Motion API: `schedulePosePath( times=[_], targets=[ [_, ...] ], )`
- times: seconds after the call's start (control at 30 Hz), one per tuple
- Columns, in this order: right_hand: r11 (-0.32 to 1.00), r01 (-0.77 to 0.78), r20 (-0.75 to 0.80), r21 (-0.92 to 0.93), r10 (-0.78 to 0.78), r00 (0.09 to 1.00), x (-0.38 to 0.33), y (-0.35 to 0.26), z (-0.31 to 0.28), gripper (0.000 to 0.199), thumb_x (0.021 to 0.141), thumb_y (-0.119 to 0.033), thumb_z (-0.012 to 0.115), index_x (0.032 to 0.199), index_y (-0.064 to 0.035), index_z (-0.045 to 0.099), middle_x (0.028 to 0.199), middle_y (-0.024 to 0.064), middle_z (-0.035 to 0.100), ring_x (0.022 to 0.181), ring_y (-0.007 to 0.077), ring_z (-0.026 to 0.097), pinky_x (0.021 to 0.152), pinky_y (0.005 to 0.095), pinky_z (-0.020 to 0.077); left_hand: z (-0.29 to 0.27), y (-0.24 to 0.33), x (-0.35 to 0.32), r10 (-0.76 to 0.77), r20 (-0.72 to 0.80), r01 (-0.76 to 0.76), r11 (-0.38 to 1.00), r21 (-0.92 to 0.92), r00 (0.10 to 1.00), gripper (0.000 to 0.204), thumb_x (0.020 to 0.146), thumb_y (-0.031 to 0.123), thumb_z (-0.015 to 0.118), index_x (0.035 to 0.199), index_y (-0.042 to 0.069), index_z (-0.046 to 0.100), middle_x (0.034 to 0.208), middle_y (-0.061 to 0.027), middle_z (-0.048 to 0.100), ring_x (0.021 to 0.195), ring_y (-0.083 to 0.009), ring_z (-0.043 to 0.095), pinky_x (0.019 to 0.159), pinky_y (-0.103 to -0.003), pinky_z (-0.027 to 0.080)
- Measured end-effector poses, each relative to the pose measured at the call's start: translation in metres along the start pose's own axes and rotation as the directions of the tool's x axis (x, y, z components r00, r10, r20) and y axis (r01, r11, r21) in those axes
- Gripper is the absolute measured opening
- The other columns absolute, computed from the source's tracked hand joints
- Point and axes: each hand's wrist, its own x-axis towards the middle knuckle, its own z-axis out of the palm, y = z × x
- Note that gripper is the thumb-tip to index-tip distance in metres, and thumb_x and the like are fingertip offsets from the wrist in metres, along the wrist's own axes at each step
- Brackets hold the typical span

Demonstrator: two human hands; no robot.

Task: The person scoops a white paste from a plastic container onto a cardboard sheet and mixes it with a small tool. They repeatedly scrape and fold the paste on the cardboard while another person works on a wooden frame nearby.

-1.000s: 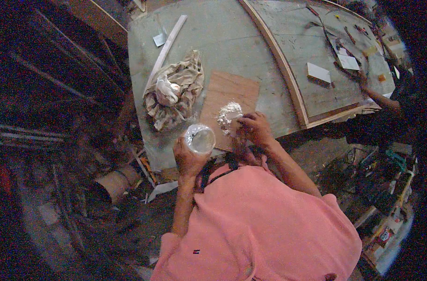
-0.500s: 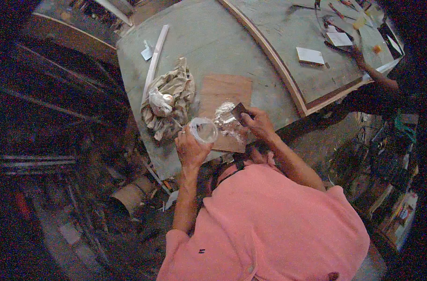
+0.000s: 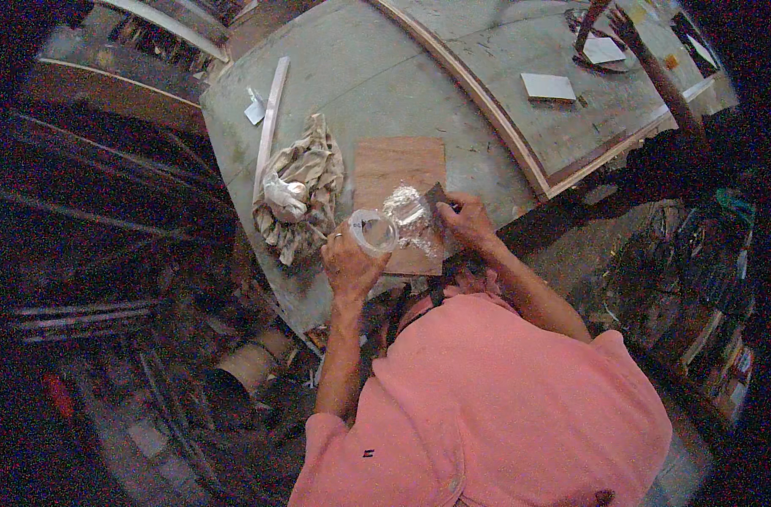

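Fingers (image 3: 345, 250) wrap the clear jar (image 3: 374, 231) beside white powder (image 3: 405, 213).

**What the view keeps out of sight**

The right hand (image 3: 466, 224) covers most of the flat scraper (image 3: 434, 196), so only its dark front edge shows. The left hand's (image 3: 350, 264) fingers (image 3: 339, 245) hide the clear jar's (image 3: 374, 231) body. Another person's arm (image 3: 656, 76) is cut off at the top edge. The space under the desk (image 3: 360, 76) is too dark to read.
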Motion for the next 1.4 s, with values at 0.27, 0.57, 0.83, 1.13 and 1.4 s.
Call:
schedulePosePath(
  times=[0.27,0.57,0.83,1.13,1.4],
  targets=[
    [0.996,0.066,-0.063,-0.063,-0.07,0.996,0.005,0.015,-0.002,0.035,0.092,-0.027,0.065,0.112,-0.0004,0.074,0.093,0.0148,0.077,0.079,0.0239,0.073,0.074,0.0401,0.0566,0.004,0.01,0.006,-0.036,0.06,0.034,0.999,0.036,0.998,0.089,0.067,0.049,0.085,0.132,-0.004,0.053,0.118,-0.0223,0.066,0.116,-0.0383,0.06,0.1,-0.049,0.045],
    [0.98,0.012,-0.15,-0.2,-0.042,0.988,0.008,0.019,-0.006,0.035,0.09,-0.026,0.067,0.109,0.0021,0.073,0.089,0.017,0.076,0.078,0.0226,0.072,0.075,0.0394,0.0554,0.01,0.007,0.004,-0.046,0.061,0.043,0.998,0.041,0.997,0.09,0.064,0.049,0.088,0.13,-0.003,0.054,0.119,-0.0238,0.065,0.115,-0.0397,0.06,0.099,-0.049,0.045],
    [0.982,0.117,-0.049,-0.149,-0.126,0.991,0.012,0.009,0.021,0.034,0.089,-0.023,0.069,0.115,-0.0016,0.072,0.094,0.0193,0.076,0.083,0.027,0.074,0.077,0.04,0.0563,0.02,-0.015,-0.015,-0.152,-0.077,0.12,0.941,-0.316,0.985,0.089,0.061,0.04,0.092,0.132,0.002,0.054,0.12,-0.0221,0.065,0.114,-0.0411,0.061,0.097,-0.051,0.047],
    [0.561,0.656,0.38,-0.505,-0.538,0.753,0.023,-0.009,0.022,0.032,0.084,-0.013,0.071,0.116,-0.0136,0.074,0.104,0.0125,0.07,0.097,0.0339,0.067,0.081,0.0437,0.0527,0.039,-0.032,-0.053,-0.275,-0.266,0.132,0.882,-0.452,0.924,0.091,0.058,0.032,0.096,0.133,0.005,0.054,0.122,-0.0188,0.065,0.111,-0.0392,0.063,0.096,-0.049,0.05],
    [0.32,0.775,0.547,-0.546,-0.564,0.618,-0.013,0.012,0.007,0.041,0.08,-0.015,0.071,0.12,-0.0235,0.073,0.111,0.0046,0.068,0.103,0.0296,0.062,0.089,0.0442,0.0471,0.039,-0.034,-0.061,-0.277,-0.29,0.096,0.854,-0.512,0.916,0.089,0.059,0.034,0.095,0.132,0.005,0.052,0.119,-0.0192,0.062,0.111,-0.0418,0.06,0.096,-0.051,0.047]
  ],
)
